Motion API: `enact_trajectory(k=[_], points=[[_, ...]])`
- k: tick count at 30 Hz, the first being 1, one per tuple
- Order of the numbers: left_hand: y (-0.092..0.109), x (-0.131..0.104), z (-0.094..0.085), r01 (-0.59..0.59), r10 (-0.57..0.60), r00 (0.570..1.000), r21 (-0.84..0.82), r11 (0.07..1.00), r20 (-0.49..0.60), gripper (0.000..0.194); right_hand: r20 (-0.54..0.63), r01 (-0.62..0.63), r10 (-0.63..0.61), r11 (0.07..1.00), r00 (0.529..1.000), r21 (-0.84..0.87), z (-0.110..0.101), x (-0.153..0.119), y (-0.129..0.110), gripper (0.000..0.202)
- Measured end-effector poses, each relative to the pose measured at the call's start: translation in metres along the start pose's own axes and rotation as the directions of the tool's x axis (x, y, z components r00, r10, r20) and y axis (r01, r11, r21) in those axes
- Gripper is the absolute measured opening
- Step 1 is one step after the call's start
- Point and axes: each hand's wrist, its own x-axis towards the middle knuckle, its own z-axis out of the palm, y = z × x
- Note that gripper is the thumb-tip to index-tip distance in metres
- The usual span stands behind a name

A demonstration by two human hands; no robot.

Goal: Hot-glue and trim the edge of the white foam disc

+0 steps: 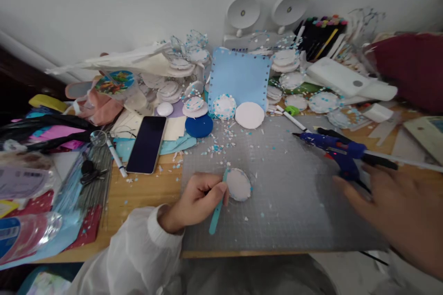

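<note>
In my left hand (pixel 202 198) is a flat, narrow teal stick (pixel 216 214), pinched between thumb and fingers and slanting down over the mat. A small white disc (pixel 239 184), with blue and white specks around its rim, adjoins these fingertips; whether they grip it too is hidden. My right hand (pixel 401 207), blurred, is at the right with thumb and fingers apart. Just beyond it lies a blue hot glue gun (pixel 341 150) with a red light, its nozzle pointing left. I cannot tell whether the hand touches its handle.
A grey cutting mat (pixel 287 212) bears scattered specks. Behind stand a light blue panel (pixel 240 76), a white disc (pixel 249 115) and a speckled disc (pixel 224 107). Left are a phone (pixel 147 144), a blue lid-like disc (pixel 199 126) and a bottle (pixel 31 235). A white pen (pixel 291 119) lies right.
</note>
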Motion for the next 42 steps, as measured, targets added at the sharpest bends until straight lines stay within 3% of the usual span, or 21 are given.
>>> enact_trajectory(k=[2,4,6,9,11,13,16,18,21,23,25,27,30,32,33,35,37,38,40,42], points=[[0.0,-0.001,0.0,0.028,-0.028,1.0,-0.025,0.999,-0.008,0.06,-0.074,0.122,-0.126,0.991,0.989,-0.064,-0.017,-0.01,-0.009,0.052],[0.001,-0.001,-0.001,0.052,-0.054,0.998,-0.054,0.997,-0.022,0.06,-0.164,0.227,-0.21,0.97,0.964,0.09,-0.029,-0.015,-0.027,0.043],[0.002,-0.002,-0.001,0.08,-0.084,0.996,-0.08,0.994,-0.042,0.059,-0.206,0.343,-0.288,0.877,0.935,0.335,-0.036,-0.014,-0.051,0.027],[0.001,-0.003,-0.001,0.133,-0.142,0.988,-0.132,0.982,-0.06,0.055,-0.331,0.525,-0.411,0.718,0.85,0.457,-0.041,-0.004,-0.092,0.014],[-0.001,-0.004,0.001,0.171,-0.184,0.981,-0.182,0.968,-0.057,0.05,-0.424,0.648,-0.493,0.63,0.76,0.429,-0.043,0.005,-0.114,0.024],[-0.003,-0.003,0.003,0.192,-0.212,0.975,-0.231,0.954,-0.067,0.048,-0.554,0.765,-0.537,0.533,0.636,0.361,-0.045,0.015,-0.13,0.029],[-0.003,-0.001,0.005,0.179,-0.216,0.97,-0.272,0.945,-0.111,0.051,-0.685,0.896,-0.59,0.376,0.427,0.235,-0.044,0.028,-0.144,0.017],[-0.002,0.001,0.006,0.167,-0.205,0.972,-0.273,0.947,-0.118,0.053,-0.713,0.942,-0.626,0.298,0.316,0.156,-0.042,0.036,-0.15,0.014],[0.001,0.003,0.006,0.168,-0.204,0.973,-0.276,0.946,-0.108,0.054,-0.731,0.971,-0.652,0.23,0.202,0.063,-0.039,0.045,-0.154,0.014],[0.002,0.004,0.007,0.18,-0.216,0.971,-0.282,0.942,-0.1,0.055,-0.762,0.976,-0.626,0.214,0.165,0.036,-0.038,0.049,-0.154,0.016],[0.003,0.003,0.008,0.185,-0.22,0.969,-0.264,0.947,-0.11,0.056,-0.786,0.972,-0.589,0.228,0.19,0.064,-0.038,0.053,-0.149,0.017],[0.002,0.001,0.007,0.167,-0.198,0.971,-0.209,0.964,-0.137,0.052,-0.782,0.953,-0.557,0.262,0.279,0.153,-0.037,0.057,-0.14,0.017],[0.001,-0.002,0.004,0.067,-0.077,0.973,-0.053,0.996,-0.219,0.04,-0.722,0.851,-0.457,0.351,0.52,0.391,-0.031,0.063,-0.123,0.015],[-0.001,-0.002,0.001,-0.051,0.08,0.967,0.123,0.991,-0.24,0.026,-0.692,0.722,-0.243,0.385,0.68,0.575,-0.023,0.065,-0.115,0.02],[-0.002,-0.001,0.0,-0.101,0.15,0.964,0.219,0.971,-0.22,0.029,-0.669,0.658,-0.118,0.37,0.734,0.656,-0.018,0.065,-0.112,0.022],[-0.004,0.002,0.0,-0.147,0.2,0.974,0.379,0.914,-0.106,0.067,-0.596,0.551,0.112,0.279,0.795,0.787,-0.009,0.063,-0.11,0.022],[-0.007,0.005,0.002,-0.138,0.141,0.99,0.485,0.864,0.031,0.101,-0.477,0.447,0.243,0.167,0.845,0.878,-0.002,0.06,-0.112,0.019],[-0.009,0.007,0.003,-0.136,0.103,0.99,0.519,0.844,0.092,0.106,-0.424,0.408,0.279,0.116,0.862,0.905,0.001,0.059,-0.113,0.018],[-0.012,0.009,0.006,-0.139,0.056,0.985,0.559,0.817,0.163,0.097,-0.348,0.353,0.31,0.043,0.885,0.935,0.002,0.057,-0.116,0.017],[-0.014,0.011,0.007,-0.132,0.052,0.987,0.566,0.813,0.155,0.077,-0.294,0.315,0.302,-0.02,0.907,0.949,0.0,0.056,-0.117,0.016]])
